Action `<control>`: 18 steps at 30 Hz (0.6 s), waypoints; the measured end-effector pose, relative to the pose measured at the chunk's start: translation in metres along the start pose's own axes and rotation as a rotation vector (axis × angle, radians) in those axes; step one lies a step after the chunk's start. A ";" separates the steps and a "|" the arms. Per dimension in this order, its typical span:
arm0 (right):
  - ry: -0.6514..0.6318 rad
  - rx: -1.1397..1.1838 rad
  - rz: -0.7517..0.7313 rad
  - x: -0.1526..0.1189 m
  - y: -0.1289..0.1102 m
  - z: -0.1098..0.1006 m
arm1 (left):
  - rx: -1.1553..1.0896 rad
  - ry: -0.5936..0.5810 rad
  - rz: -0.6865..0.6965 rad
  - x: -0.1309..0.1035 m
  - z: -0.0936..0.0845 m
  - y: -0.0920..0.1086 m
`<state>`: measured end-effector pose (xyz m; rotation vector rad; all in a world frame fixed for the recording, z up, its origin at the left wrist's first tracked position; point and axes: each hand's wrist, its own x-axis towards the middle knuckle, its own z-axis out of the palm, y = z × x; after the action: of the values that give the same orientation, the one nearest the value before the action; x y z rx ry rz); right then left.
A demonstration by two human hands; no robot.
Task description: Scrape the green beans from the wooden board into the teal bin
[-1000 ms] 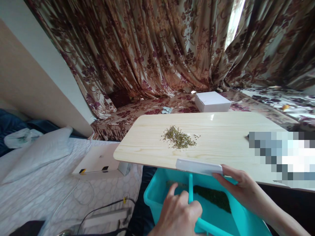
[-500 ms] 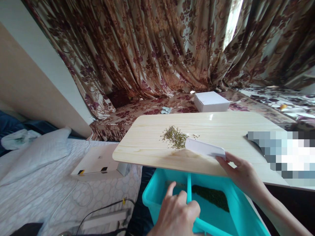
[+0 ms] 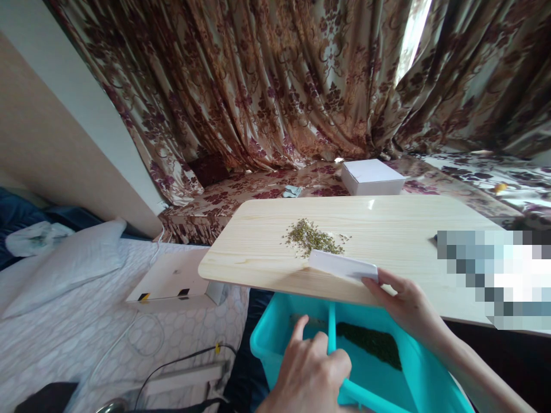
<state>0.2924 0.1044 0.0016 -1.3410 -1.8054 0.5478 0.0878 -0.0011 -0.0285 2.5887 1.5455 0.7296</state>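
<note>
Right hand (image 3: 402,293) pinching near end of white strip (image 3: 343,265) beside granular pile (image 3: 312,237), near front edge of tabletop (image 3: 387,229); bare surface both sides. Left hand (image 3: 310,362) at divided teal bin (image 3: 267,328), index finger extended, grip unclear.

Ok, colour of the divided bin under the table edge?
Turquoise bin, plain, best in the head view.

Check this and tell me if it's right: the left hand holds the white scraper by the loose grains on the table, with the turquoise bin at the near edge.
Not quite: the head view shows the right hand holding the white scraper. The rest stands: loose grains by it on the table, turquoise bin at the near edge.
</note>
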 end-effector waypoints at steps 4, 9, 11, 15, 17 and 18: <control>-0.100 0.084 0.003 -0.007 -0.006 0.000 | 0.019 -0.053 -0.017 0.000 -0.004 0.002; -0.238 0.150 -0.039 -0.015 -0.016 -0.003 | 0.025 -0.072 -0.017 0.000 -0.007 0.004; -0.256 0.170 -0.033 -0.016 -0.013 -0.006 | 0.025 -0.057 -0.022 0.000 -0.006 0.003; -0.040 0.251 0.014 -0.003 0.004 -0.014 | 0.008 0.027 -0.037 -0.006 0.000 -0.007; 0.117 0.297 0.067 0.010 0.012 -0.019 | -0.019 0.089 -0.006 -0.012 0.003 -0.016; 0.186 0.304 0.094 0.017 0.015 -0.020 | -0.014 0.118 -0.021 -0.016 0.003 -0.021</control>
<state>0.3156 0.1228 0.0081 -1.2271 -1.4490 0.6938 0.0655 -0.0030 -0.0430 2.5576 1.5894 0.9031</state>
